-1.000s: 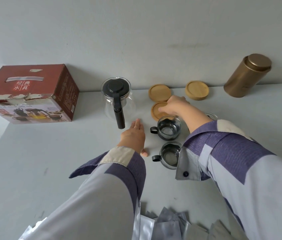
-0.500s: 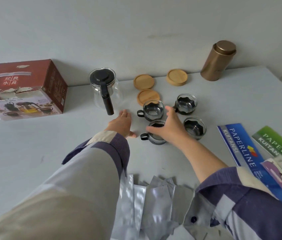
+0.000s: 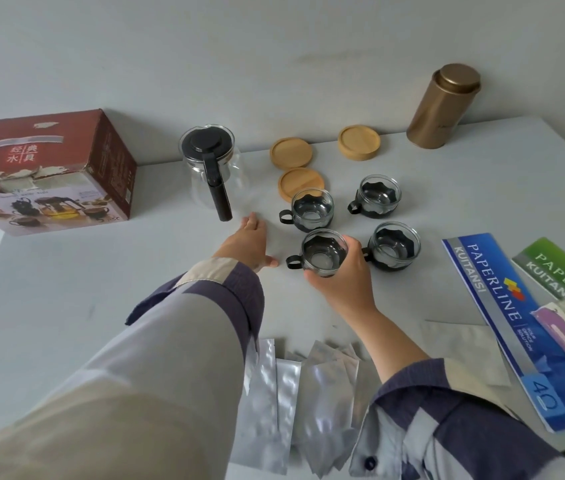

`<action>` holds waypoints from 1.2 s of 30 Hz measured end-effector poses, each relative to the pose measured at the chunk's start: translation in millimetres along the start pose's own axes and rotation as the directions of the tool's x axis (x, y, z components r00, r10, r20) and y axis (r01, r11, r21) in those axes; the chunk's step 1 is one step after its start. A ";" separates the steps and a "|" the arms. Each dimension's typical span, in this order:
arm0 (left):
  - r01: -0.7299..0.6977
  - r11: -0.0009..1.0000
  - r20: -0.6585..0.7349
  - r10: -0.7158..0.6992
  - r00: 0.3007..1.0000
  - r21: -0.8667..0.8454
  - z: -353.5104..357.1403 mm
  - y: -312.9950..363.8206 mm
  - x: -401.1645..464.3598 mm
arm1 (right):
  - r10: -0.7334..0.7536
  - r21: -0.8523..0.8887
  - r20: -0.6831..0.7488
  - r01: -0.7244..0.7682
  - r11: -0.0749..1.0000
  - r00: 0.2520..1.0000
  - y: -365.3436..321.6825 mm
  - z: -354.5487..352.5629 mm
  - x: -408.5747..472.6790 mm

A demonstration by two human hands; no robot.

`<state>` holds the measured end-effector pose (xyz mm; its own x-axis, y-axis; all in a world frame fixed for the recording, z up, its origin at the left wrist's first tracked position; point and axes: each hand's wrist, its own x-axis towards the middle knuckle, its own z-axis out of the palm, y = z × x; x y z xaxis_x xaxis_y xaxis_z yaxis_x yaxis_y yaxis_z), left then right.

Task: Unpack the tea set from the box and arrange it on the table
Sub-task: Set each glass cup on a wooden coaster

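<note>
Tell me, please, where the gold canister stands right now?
In the head view the gold canister stands upright at the table's far right, against the wall, just right of the rightmost wooden coaster.

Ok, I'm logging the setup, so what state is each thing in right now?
Red cardboard box: top torn open.
Glass teapot: upright, black lid on.
Near-left glass cup: upright, held in right hand grip.
Other three glass cups: upright, empty.
Gold tin canister: lid on.
Left hand: flat on table.
</note>
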<state>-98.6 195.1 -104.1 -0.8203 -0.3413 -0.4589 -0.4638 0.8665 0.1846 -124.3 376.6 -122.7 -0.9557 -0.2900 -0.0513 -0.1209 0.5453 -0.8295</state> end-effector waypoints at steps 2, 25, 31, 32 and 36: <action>-0.003 1.000 0.002 0.003 1.000 -0.006 0.3 -1.0 0.3 | 0.008 0.008 -0.015 -0.008 1.000 1.000 -2.9 0.6 -1.5; 0.079 0.996 0.041 -0.077 0.996 -0.050 -4.9 6.0 5.4 | -0.067 -0.033 0.203 0.075 0.997 0.977 -97.8 -20.9 162.0; 0.107 0.988 0.056 -0.102 0.993 -0.111 -3.9 5.7 6.8 | -0.065 -0.142 0.215 0.097 0.985 0.974 -82.5 14.0 214.1; 0.113 0.986 0.055 -0.107 0.993 -0.122 -4.0 5.7 6.6 | -0.065 -0.136 0.211 0.095 0.986 0.975 -80.9 18.7 220.1; 0.138 0.977 0.063 -0.129 0.990 -0.165 -6.0 5.1 6.8 | -0.051 -0.092 0.173 0.067 0.994 0.984 -81.1 37.5 237.0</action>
<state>-108.6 195.0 -101.0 -0.7310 -0.4263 -0.5328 -0.6210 0.7393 0.2604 -330.8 234.1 -88.4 -0.8872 -0.4492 -0.1050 -0.2091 0.5944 -0.7765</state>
